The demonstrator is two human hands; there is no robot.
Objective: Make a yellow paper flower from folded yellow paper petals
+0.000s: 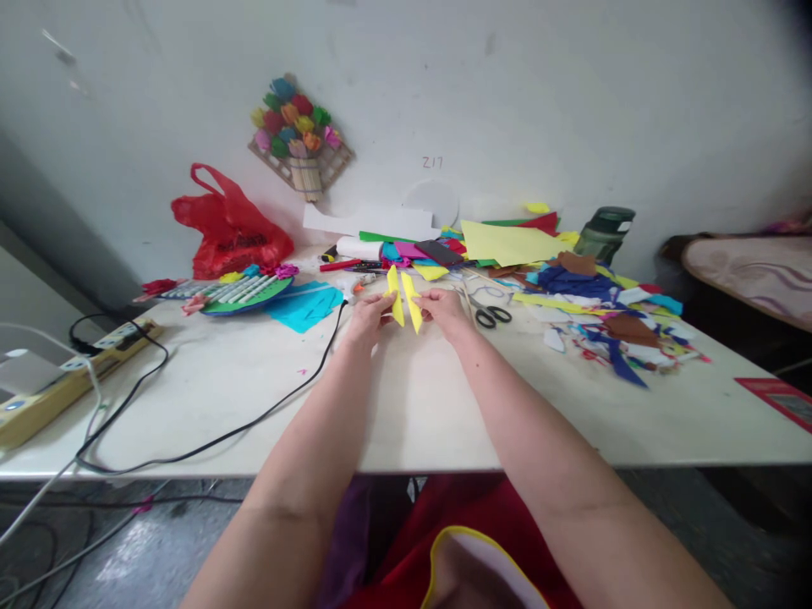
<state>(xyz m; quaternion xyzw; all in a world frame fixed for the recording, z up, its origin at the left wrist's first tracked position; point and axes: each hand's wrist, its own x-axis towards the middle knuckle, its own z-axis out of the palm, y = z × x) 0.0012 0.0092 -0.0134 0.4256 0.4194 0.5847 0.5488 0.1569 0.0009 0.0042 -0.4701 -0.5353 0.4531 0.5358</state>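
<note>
My left hand (374,316) pinches a narrow folded yellow paper piece (395,298) above the middle of the white table (419,414). A second, similar yellow paper piece (411,303) is pinched in my right hand (444,309). The two pieces stand side by side, with a slim gap between them. Black-handled scissors (493,316) lie just right of my right hand. To the left of my left hand is the metal tip of a corded tool, probably a glue gun (359,284), partly hidden. Blue paper sheets (305,306) lie farther left.
Paper scraps (625,334) and a dark green bottle (606,235) are at the right. A red plastic bag (232,228) and a green round craft piece (250,292) stand left. A black cord (272,413) crosses the table from a power strip (76,385).
</note>
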